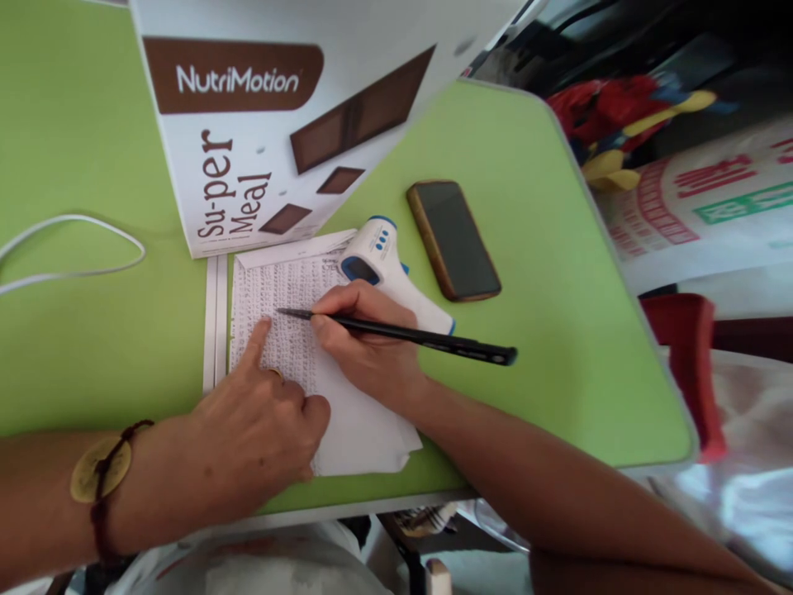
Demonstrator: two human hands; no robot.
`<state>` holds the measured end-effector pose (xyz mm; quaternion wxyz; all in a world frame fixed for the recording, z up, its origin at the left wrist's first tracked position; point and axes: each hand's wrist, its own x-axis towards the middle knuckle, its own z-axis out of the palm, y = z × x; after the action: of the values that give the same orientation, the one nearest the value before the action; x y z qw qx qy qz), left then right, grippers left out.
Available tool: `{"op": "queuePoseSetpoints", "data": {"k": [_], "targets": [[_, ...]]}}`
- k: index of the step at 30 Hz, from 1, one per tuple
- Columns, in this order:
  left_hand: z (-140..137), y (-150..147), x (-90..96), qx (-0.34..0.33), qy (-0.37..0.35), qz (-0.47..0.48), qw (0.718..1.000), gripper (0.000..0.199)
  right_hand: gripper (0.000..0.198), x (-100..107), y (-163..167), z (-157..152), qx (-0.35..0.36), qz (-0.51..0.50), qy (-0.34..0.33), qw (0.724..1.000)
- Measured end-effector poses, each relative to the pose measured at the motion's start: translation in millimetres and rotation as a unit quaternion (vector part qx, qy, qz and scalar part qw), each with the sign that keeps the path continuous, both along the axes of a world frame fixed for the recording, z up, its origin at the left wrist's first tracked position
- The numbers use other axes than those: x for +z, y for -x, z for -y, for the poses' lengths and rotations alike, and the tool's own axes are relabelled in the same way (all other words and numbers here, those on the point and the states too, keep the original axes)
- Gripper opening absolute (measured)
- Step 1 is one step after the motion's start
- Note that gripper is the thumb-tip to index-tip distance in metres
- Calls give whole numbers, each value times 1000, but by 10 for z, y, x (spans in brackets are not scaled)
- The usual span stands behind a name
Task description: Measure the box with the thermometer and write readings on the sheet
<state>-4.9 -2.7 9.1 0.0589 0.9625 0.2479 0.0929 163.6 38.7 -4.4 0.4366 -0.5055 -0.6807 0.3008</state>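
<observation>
A sheet of paper point(365, 430) covered in small handwriting lies on the green table. My right hand point(372, 339) grips a black pen point(427, 335), its tip at the written lines. Beside that tip, the outstretched index finger of my left hand point(260, 421) points at the paper. The other left fingers are curled, with nothing seen in them. A white and blue infrared thermometer point(396, 285) lies across the paper's upper right edge, just beyond my right hand. Whether the pen tip touches the paper, I cannot tell.
A white NutriMotion box point(248, 149) stands at the paper's far edge. A phone in a brown case point(455, 240) lies right of the thermometer. A white cable point(133, 240) loops at left. Bags point(712, 198) and a red plastic thing point(687, 364) are beyond the table's right edge.
</observation>
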Motion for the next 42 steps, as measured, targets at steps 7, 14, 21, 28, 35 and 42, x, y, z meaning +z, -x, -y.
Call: {"op": "queuePoseSetpoints", "data": {"k": [7,14,21,28,35,42], "targets": [[-40,-24,106,3,39,-35,999,43,7,-9,-1,6,-2,-2,7,1000],[-40,-10,84,3,27,-25,999,46,9,-11,1,7,6,1,14,1000],[-32,-10,86,-6,30,-25,999,46,8,-11,-12,-2,-4,-12,-8,1000],[-36,-16,67,5,36,-21,999,42,9,-14,-2,-6,-8,-11,-9,1000],[-47,-14,79,-2,33,-28,999,43,9,-18,-12,1,-8,-10,3,1000],[-40,-1,72,-7,27,-16,999,45,12,-13,-10,-4,0,-17,-4,1000]]}}
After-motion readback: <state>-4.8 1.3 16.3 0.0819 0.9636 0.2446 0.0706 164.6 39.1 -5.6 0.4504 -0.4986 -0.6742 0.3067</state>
